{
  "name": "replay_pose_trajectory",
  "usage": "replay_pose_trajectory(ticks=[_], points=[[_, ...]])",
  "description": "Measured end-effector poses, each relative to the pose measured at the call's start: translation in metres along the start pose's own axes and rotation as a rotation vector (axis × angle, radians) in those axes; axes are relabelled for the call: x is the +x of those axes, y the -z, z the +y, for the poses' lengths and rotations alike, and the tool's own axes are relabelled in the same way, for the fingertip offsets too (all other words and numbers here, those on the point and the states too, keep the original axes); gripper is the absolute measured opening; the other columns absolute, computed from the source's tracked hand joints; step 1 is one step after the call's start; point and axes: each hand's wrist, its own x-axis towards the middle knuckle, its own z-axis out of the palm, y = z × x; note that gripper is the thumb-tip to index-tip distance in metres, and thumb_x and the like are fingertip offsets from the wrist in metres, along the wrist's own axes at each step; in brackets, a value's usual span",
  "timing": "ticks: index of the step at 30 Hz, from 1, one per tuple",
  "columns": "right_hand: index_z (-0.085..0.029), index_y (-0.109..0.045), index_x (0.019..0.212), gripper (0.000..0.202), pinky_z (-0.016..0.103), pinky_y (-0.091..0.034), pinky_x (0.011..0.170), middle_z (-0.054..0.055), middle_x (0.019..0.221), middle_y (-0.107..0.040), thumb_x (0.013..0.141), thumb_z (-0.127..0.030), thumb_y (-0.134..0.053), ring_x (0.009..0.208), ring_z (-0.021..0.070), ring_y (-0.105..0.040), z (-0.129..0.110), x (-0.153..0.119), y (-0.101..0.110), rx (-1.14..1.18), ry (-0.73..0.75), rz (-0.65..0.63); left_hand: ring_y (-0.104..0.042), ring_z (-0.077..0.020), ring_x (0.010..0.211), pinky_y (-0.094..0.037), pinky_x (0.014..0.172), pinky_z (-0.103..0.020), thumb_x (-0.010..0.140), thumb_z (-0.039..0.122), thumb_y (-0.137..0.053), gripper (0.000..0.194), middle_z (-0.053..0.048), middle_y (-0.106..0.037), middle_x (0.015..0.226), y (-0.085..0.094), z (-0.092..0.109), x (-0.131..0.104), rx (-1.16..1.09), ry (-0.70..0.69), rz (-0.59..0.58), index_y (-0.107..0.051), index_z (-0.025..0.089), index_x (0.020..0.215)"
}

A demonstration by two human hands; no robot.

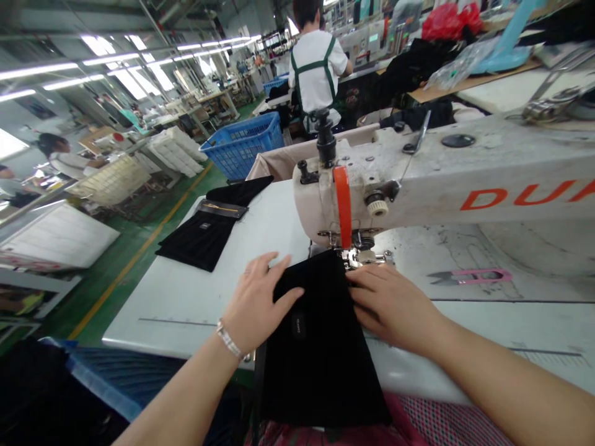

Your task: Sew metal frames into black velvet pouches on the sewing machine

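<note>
Two bare hands worked at one sewing machine, on a single black cloth piece that lay on the pale table, its far end just beside the presser foot and its near end hanging over the table's front edge. The left hand, one bracelet at its wrist, was spread open, thumb over the cloth near its one small label. The right hand rested its fingers along the cloth's right edge; whether they pinched it, I could not tell. One pair of pink-handled snips lay under the machine arm. Farther left sat one pile of black pieces with one zippered strip across it. Beyond the table stood one large blue basket and one person in a white shirt, back turned.
</note>
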Motion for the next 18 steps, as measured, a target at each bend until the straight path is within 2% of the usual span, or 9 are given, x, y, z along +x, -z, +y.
replay_pose_trajectory(ticks=[1,4,6,8,10,12,15,16,18], points=[[-0.018,-0.066,0.092,0.012,0.046,-0.043,0.094,0.008,0.117,-0.061,0.087,-0.022,-0.055,0.112,0.0263,-0.053,0.0,0.0,0.0,0.003,0.004,-0.011,-0.041,-0.0347,0.131,-0.036,0.107,-0.056,0.085,0.048,-0.061,0.071,-0.015,-0.043,0.141,-0.004,-0.013,-0.015,0.013,0.105,0.024,-0.033,0.021,0.145],[-0.017,-0.066,0.091,0.011,0.049,-0.039,0.099,0.01,0.122,-0.059,0.086,-0.023,-0.057,0.119,0.0282,-0.049,0.0,0.003,0.0,-0.007,0.005,-0.05,-0.03,-0.0299,0.14,-0.031,0.113,-0.053,0.093,0.041,-0.052,0.067,-0.011,-0.033,0.151,-0.019,-0.046,-0.041,-0.081,0.154,-0.042,-0.019,0.026,0.15],[-0.017,-0.066,0.096,0.016,0.051,-0.037,0.102,0.011,0.128,-0.057,0.085,-0.027,-0.06,0.125,0.0304,-0.045,-0.004,0.003,-0.001,-0.007,0.0,-0.065,-0.029,-0.026,0.142,-0.029,0.116,-0.049,0.096,0.035,-0.047,0.061,-0.008,-0.032,0.153,-0.024,-0.059,-0.038,-0.151,0.096,-0.085,-0.019,0.028,0.15],[-0.019,-0.066,0.102,0.021,0.053,-0.035,0.104,0.01,0.131,-0.055,0.084,-0.03,-0.061,0.131,0.0321,-0.039,-0.013,0.0,-0.002,0.016,-0.012,-0.065,-0.028,-0.028,0.142,-0.028,0.115,-0.051,0.094,0.032,-0.05,0.06,-0.009,-0.031,0.153,-0.019,-0.061,-0.027,-0.127,0.067,-0.075,-0.025,0.026,0.149],[-0.02,-0.066,0.106,0.023,0.054,-0.033,0.107,0.009,0.131,-0.055,0.085,-0.029,-0.061,0.134,0.0322,-0.035,-0.03,-0.01,-0.006,0.061,-0.043,-0.045,-0.021,-0.0316,0.144,-0.025,0.115,-0.055,0.093,0.032,-0.053,0.057,-0.011,-0.025,0.155,-0.008,-0.05,-0.022,-0.027,0.061,-0.026,-0.033,0.025,0.146],[-0.022,-0.065,0.108,0.023,0.054,-0.031,0.11,0.008,0.132,-0.055,0.086,-0.022,-0.058,0.136,0.0306,-0.033,-0.051,-0.024,-0.013,0.132,-0.092,0.002,-0.013,-0.0325,0.146,-0.023,0.116,-0.056,0.09,0.04,-0.057,0.062,-0.01,-0.016,0.158,0.004,-0.027,-0.031,0.029,-0.012,-0.031,-0.035,0.024,0.145],[-0.021,-0.062,0.113,0.03,0.053,-0.028,0.113,0.01,0.145,-0.042,0.087,-0.013,-0.051,0.139,0.0284,-0.028,-0.085,-0.042,-0.026,0.325,-0.202,0.128,-0.012,-0.0349,0.145,-0.024,0.117,-0.056,0.07,0.055,-0.074,0.098,-0.008,-0.011,0.159,0.011,0.01,-0.065,-0.027,-0.278,-0.223,-0.024,0.024,0.149],[-0.021,-0.059,0.117,0.034,0.053,-0.028,0.114,0.01,0.149,-0.035,0.086,-0.012,-0.05,0.14,0.0279,-0.027,-0.094,-0.044,-0.03,0.412,-0.266,0.189,-0.012,-0.0351,0.145,-0.021,0.117,-0.058,0.072,0.047,-0.074,0.096,-0.007,-0.012,0.159,0.009,0.019,-0.077,-0.022,-0.325,-0.239,-0.022,0.025,0.15],[-0.023,-0.054,0.123,0.041,0.05,-0.032,0.112,0.01,0.154,-0.025,0.084,-0.013,-0.052,0.141,0.0265,-0.026,-0.105,-0.039,-0.036,0.65,-0.44,0.337,-0.018,-0.0303,0.145,-0.019,0.118,-0.057,0.082,0.019,-0.058,0.078,-0.005,-0.02,0.157,0.004,0.026,-0.094,-0.037,-0.35,-0.206,-0.021,0.026,0.15]])
